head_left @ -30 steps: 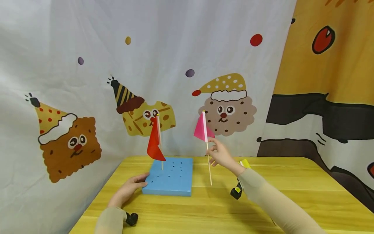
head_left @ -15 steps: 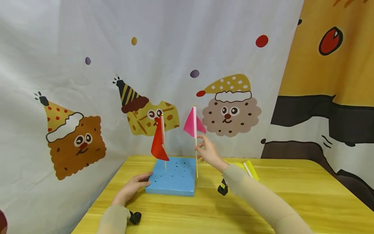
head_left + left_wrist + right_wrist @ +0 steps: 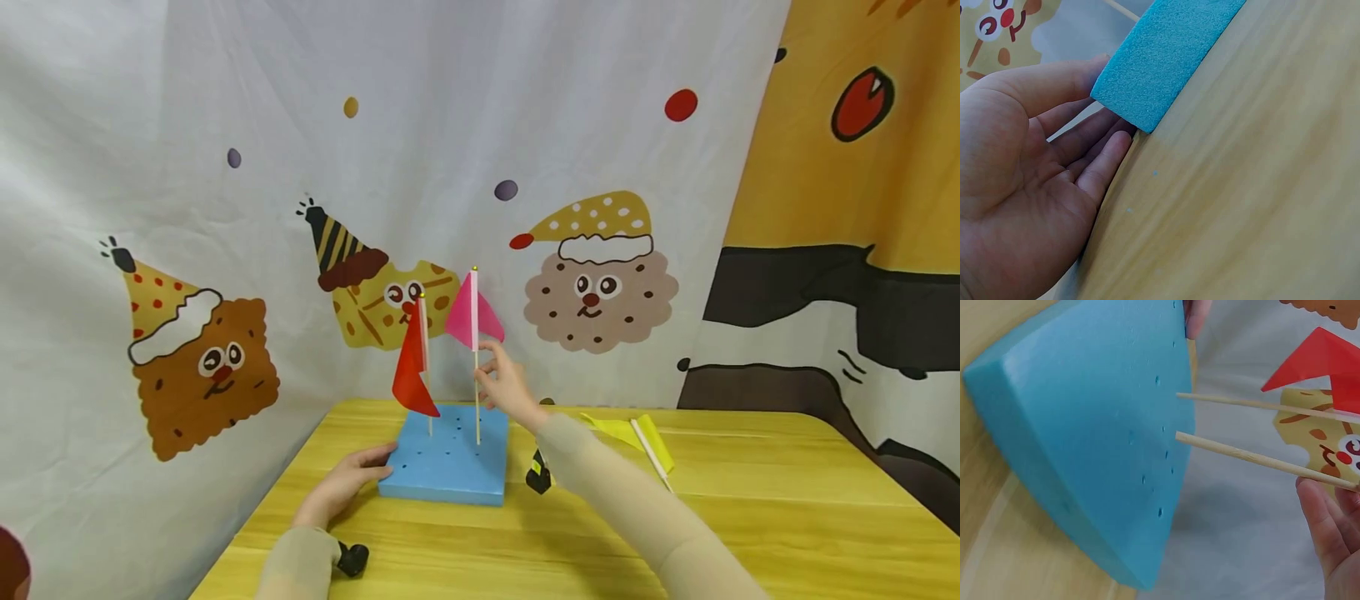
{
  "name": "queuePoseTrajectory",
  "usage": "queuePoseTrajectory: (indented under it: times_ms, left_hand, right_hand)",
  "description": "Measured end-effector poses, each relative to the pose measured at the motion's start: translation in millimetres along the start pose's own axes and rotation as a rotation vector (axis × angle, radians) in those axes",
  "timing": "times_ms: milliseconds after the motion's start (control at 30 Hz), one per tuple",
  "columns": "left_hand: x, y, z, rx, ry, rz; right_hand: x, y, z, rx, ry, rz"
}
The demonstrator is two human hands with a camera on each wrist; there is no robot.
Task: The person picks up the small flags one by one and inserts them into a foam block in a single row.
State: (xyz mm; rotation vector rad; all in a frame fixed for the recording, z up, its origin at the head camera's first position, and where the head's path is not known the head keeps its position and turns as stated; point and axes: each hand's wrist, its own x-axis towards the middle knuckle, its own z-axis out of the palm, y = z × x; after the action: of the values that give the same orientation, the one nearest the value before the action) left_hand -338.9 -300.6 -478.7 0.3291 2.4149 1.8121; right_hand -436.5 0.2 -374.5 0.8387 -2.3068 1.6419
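Note:
A blue foam block [image 3: 442, 479] with small holes in its top lies on the table. A red flag [image 3: 412, 375] stands upright in it on a thin stick. My left hand [image 3: 341, 487] rests against the block's left side; in the left wrist view its thumb and fingers [image 3: 1107, 165] touch near the block's corner, the fingers fairly straight. My right hand [image 3: 510, 385] pinches the stick of a pink flag [image 3: 472, 312], upright over the block's right part. In the right wrist view this stick's blunt lower end [image 3: 1235, 452] shows before the block; whether it touches cannot be told.
A yellow flag [image 3: 654, 442] lies on the wooden table [image 3: 750, 508] to the right of my right forearm. Behind the table hangs a white curtain [image 3: 420, 125] with cartoon prints. Small black cameras [image 3: 352, 560] sit at both wrists.
My right hand has carried the pink flag leftward, from beside the block to over its top. The left hand stays at the block's left side. The view has shifted slightly.

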Motion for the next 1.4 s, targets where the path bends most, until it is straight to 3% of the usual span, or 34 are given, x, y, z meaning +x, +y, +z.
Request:
queuePoseTrajectory:
  times_ms: [467,633,1400]
  left_hand:
    - [3.5,-2.2,-0.9,0.001,-0.005,0.022]
    - [1.2,-1.3,-0.8,-0.007,-0.012,-0.002]
    - [1.1,-0.5,1.1,-0.011,-0.004,-0.006]
  right_hand:
    - [14,8,31,-0.003,0.017,0.024]
    - [17,10,38,-0.001,0.027,0.003]
    - [14,22,50,-0.045,0.006,-0.01]
